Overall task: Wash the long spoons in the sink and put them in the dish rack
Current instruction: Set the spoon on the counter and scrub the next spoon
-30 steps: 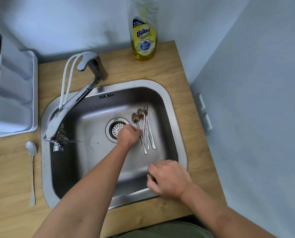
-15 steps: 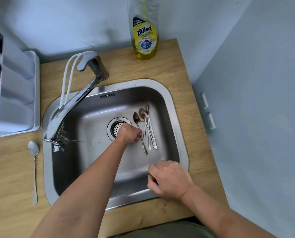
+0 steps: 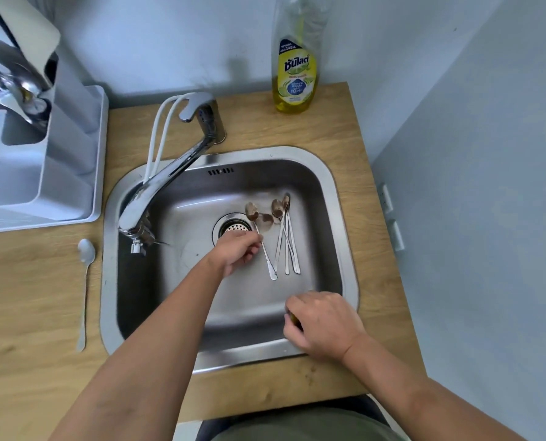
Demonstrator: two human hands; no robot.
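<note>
One soiled long spoon (image 3: 263,246) is pinched by the left hand (image 3: 237,253) on the sink (image 3: 345,237) floor, so picking up for washing looks under way; the other long spoons (image 3: 286,237) lie just right of that hand. The right hand (image 3: 324,323), nearer the body, curls round something small and dark I cannot identify. Next comes lifting it toward the tap (image 3: 157,198), up-left, with open basin between; the dish rack (image 3: 45,167) sits far left on the worktop (image 3: 42,313).

Left hand (image 3: 238,251) reaches forward on an extended bare forearm, fingers curled in a pinch; right hand (image 3: 324,324) sits nearer the body, knuckles up, fingers curled around something small and mostly hidden.
</note>
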